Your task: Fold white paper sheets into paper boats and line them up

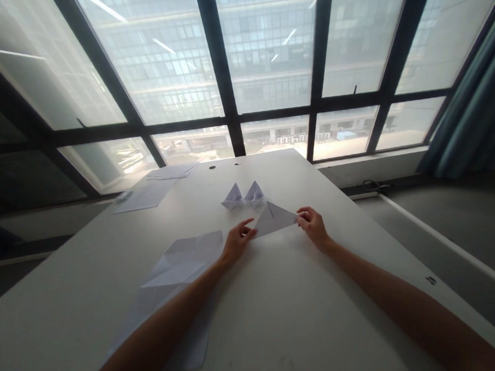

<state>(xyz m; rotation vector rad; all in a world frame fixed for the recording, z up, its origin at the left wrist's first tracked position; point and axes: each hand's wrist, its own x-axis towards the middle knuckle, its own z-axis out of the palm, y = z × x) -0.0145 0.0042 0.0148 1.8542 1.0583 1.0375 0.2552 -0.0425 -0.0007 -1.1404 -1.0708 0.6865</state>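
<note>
Between my two hands is a white sheet of paper folded into a triangle (274, 220), its peak pointing away from me and a crease or slit line near the top. My left hand (238, 240) pinches its left corner between thumb and fingers. At the right corner, my right hand (312, 224) grips the paper with its fingertips. Just beyond the triangle stand two folded paper boats, a left one (232, 198) and a right one (255, 194), side by side with their points up.
Creased paper sheets (180, 263) lie under and beside my left forearm. More white sheets (146, 195) rest at the table's far left. The white table (290, 318) ends at tall windows, with two dark holes near its far edge. A blue curtain (466, 102) hangs at right.
</note>
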